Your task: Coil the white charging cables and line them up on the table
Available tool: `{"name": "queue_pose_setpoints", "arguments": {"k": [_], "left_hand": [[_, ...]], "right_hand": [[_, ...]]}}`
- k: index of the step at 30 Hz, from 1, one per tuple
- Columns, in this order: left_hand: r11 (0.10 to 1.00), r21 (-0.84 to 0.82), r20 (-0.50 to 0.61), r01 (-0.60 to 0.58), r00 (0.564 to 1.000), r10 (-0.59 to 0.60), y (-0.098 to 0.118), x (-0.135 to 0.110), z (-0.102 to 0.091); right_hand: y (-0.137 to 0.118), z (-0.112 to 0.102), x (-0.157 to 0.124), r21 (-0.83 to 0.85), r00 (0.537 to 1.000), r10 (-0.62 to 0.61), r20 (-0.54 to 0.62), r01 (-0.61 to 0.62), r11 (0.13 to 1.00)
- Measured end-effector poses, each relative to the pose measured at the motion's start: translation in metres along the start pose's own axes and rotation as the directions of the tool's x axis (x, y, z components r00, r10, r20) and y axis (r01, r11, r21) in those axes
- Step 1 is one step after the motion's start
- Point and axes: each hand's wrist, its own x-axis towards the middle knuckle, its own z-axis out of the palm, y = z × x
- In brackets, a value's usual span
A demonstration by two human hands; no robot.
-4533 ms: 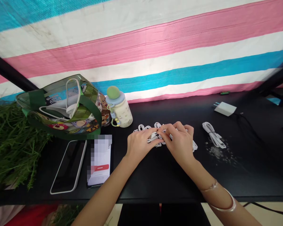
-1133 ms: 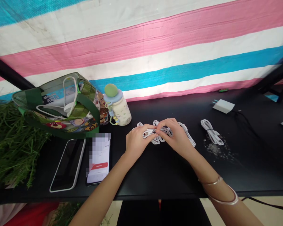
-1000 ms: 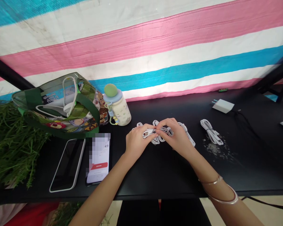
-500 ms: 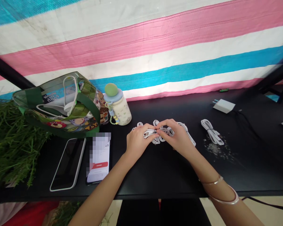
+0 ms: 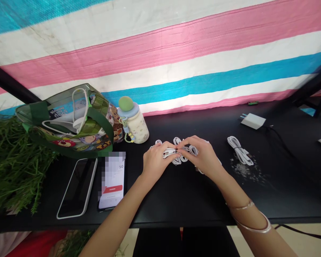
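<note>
A bundle of coiled white cables [image 5: 176,155] lies at the middle of the black table [image 5: 176,200]. My left hand [image 5: 155,160] grips the bundle's left part with curled fingers. My right hand [image 5: 202,155] pinches the bundle at its middle, fingertips meeting those of the left hand. Loops of cable stick out above and between the two hands. A second tied white cable coil [image 5: 240,151] lies apart to the right, untouched.
A green cartoon-print bag [image 5: 69,123] and a small cream bottle with a green cap [image 5: 132,121] stand at the left. Two phones [image 5: 79,187] [image 5: 112,182] lie near the front edge. A white charger [image 5: 253,120] with black cord sits at back right. Green grass-like stuff [image 5: 10,160] fills the far left.
Both hands stay on the cable bundle with only slight finger shifts; the right hand now covers more of the cable on its right side. The phone's number went from 49 to 50.
</note>
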Motion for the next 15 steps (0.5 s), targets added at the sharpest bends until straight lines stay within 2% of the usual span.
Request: {"name": "queue_pose_setpoints", "arguments": {"k": [7,15], "left_hand": [[1.000,0.016,0.005,-0.005,1.000,0.005,-0.0017,0.0001,0.0011],[0.999,0.016,-0.002,-0.036,0.999,0.036,-0.0021,0.0005,0.0034]], "right_hand": [[-0.0005,-0.0003,-0.0005,-0.017,0.998,-0.066,0.011,0.066,0.998],[0.0044,0.0022,-0.0020,-0.073,1.000,-0.014,0.009,0.015,0.997]]}}
